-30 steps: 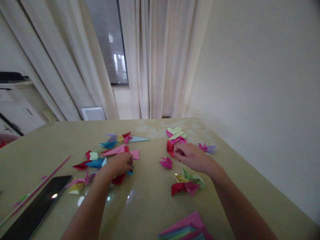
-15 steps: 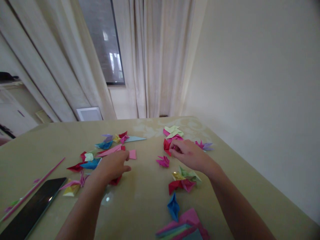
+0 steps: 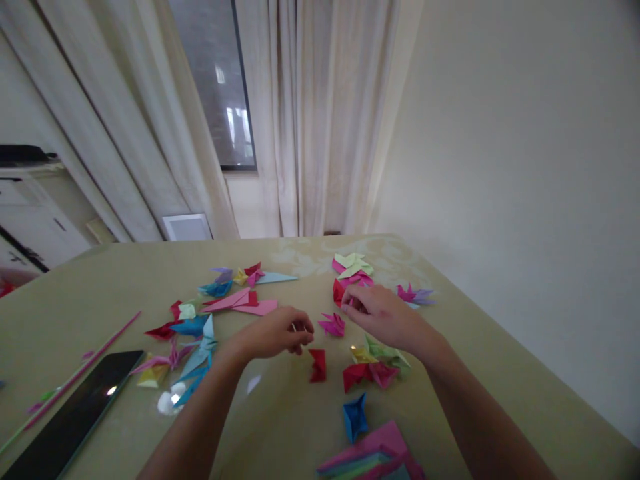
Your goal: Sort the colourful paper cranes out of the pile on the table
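Note:
My left hand [image 3: 285, 331] hovers over the middle of the table, palm down, fingers loosely curled with a gap to the thumb. Nothing shows in it. Just below its fingertips lies a small red folded paper piece [image 3: 317, 365]. My right hand [image 3: 375, 308] has its fingers bent together at the edge of a red origami piece [image 3: 339, 292], seemingly pinching it; the fingers partly hide the contact. Between the two hands sits a magenta origami piece [image 3: 333, 325]. Behind the right hand, a pale green origami piece [image 3: 353, 265] lies on magenta ones.
Several origami pieces, including a pink one [image 3: 240, 301] and light blue one [image 3: 203, 347], spread at left. A phone [image 3: 75, 413] and pink stick [image 3: 85, 367] lie further left. Near me are a blue folded boat shape [image 3: 355, 418] and coloured paper sheets [image 3: 373, 453].
My left hand has moved right, away from the left group, and the small red folded piece now lies mid-table below it. My right hand stays by the red origami piece. The view shifted slightly.

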Available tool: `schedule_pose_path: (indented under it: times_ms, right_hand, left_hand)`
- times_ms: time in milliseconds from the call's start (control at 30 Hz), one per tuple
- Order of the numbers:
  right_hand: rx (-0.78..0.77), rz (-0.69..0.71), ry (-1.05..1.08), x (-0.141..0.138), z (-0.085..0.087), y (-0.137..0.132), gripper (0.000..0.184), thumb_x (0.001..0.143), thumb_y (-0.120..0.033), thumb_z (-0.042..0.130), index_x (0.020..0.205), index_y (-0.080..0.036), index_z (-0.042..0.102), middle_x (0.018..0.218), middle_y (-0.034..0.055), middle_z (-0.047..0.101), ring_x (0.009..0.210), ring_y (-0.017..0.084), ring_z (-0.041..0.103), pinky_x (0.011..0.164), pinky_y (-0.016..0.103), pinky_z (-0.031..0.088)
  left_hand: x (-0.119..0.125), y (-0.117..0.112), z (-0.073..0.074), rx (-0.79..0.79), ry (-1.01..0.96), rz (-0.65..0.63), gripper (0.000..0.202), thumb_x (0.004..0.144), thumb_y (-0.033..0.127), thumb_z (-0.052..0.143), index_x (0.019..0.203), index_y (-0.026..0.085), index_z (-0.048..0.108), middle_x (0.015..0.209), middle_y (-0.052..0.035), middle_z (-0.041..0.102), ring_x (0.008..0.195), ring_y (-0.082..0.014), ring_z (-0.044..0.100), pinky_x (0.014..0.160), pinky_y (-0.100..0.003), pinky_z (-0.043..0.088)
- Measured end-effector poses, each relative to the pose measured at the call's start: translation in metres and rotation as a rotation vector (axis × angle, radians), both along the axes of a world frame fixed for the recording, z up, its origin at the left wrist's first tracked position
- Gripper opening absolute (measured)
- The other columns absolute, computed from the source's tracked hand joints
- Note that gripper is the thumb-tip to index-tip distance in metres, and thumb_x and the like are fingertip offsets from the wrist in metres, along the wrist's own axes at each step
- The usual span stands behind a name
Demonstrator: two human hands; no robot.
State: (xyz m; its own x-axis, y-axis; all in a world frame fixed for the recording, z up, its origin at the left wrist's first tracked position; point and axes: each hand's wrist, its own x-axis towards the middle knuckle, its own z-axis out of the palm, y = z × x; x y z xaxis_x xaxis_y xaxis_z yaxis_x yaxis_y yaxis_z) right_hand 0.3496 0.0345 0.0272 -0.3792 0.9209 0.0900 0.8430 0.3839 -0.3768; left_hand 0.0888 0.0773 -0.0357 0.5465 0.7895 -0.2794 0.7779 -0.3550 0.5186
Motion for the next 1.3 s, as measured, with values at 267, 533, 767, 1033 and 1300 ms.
schedule_pose_path:
  times_ms: [267, 533, 767, 1033, 1300]
  right_hand:
    - [-0.219, 0.143, -0.098, -0.004, -0.009, -0.005, 0.022, 0.090, -0.030, 0.075, 0.108, -0.019, 0.072, 0.095, 0.0033, 0.075, 0.084, 0.019, 0.066, 0.066, 0.026, 0.037]
    - [-0.270, 0.476, -0.432, -0.050, -0.039, -0.029, 0.076, 0.063, -0.027, 0.090, 0.133, -0.021, 0.064, 0.114, 0.0090, 0.075, 0.099, 0.029, 0.072, 0.068, 0.030, 0.045]
    - [-0.129, 0.346, -0.473, -0.061, -0.050, -0.037, 0.052, 0.073, -0.015, 0.080, 0.123, -0.011, 0.065, 0.116, 0.0183, 0.073, 0.100, 0.032, 0.072, 0.072, 0.035, 0.052]
    - [-0.278, 0.360, -0.391, -0.050, -0.024, -0.036, 0.055, 0.081, -0.047, 0.086, 0.123, -0.017, 0.067, 0.106, 0.0135, 0.078, 0.092, 0.031, 0.073, 0.066, 0.032, 0.041]
    - [-0.248, 0.373, -0.170, -0.026, 0.005, -0.049, 0.024, 0.089, -0.020, 0.078, 0.112, -0.022, 0.073, 0.097, 0.0011, 0.077, 0.086, 0.018, 0.067, 0.068, 0.026, 0.036]
  left_hand:
    - [-0.040, 0.027, -0.038, 0.264, 0.250, 0.233, 0.030, 0.090, 0.004, 0.051, 0.112, 0.013, 0.069, 0.128, -0.0239, 0.067, 0.126, -0.0333, 0.064, 0.108, -0.044, 0.044]
    - [-0.047, 0.030, -0.044, 0.258, 0.311, 0.191, 0.016, 0.088, 0.009, 0.057, 0.098, 0.015, 0.068, 0.108, -0.0154, 0.072, 0.106, -0.0277, 0.070, 0.090, -0.033, 0.050]
    - [-0.057, 0.030, -0.041, 0.317, 0.262, 0.209, 0.003, 0.085, 0.017, 0.066, 0.088, 0.019, 0.066, 0.104, -0.0110, 0.070, 0.099, -0.0262, 0.069, 0.085, -0.032, 0.050]
    - [-0.045, 0.025, -0.003, 0.500, -0.012, 0.209, 0.017, 0.100, 0.036, 0.052, 0.090, 0.022, 0.057, 0.100, -0.0086, 0.070, 0.100, -0.0267, 0.065, 0.089, -0.036, 0.048]
    - [-0.035, 0.005, 0.029, 0.523, -0.374, 0.337, 0.021, 0.096, 0.045, 0.053, 0.097, 0.024, 0.054, 0.078, -0.0007, 0.067, 0.069, -0.0227, 0.067, 0.064, -0.032, 0.048]
